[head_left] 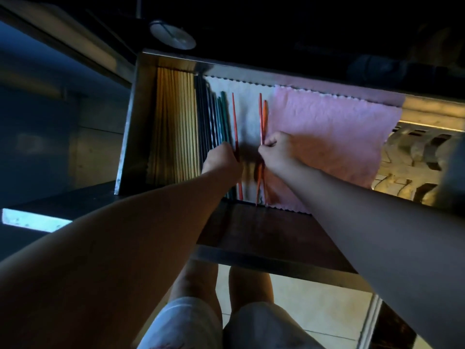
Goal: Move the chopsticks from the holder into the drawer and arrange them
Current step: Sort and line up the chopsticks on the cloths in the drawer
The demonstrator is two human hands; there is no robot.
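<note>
An open metal drawer (130,127) holds rows of chopsticks laid lengthwise. Wooden chopsticks (173,122) fill its left side, and dark and green chopsticks (214,117) lie beside them. My left hand (222,159) is shut on a single red chopstick (234,117) next to the green ones. My right hand (275,147) pinches a pair of red chopsticks (263,117) a little to the right. They rest on a white cloth (247,114) lining the drawer. The holder is not in view.
A pink cloth (334,137) covers the drawer's right part. A round metal lid (172,35) lies on the dark counter behind the drawer. The dark drawer front (264,238) is below my arms, and my knees show over a tiled floor (314,306).
</note>
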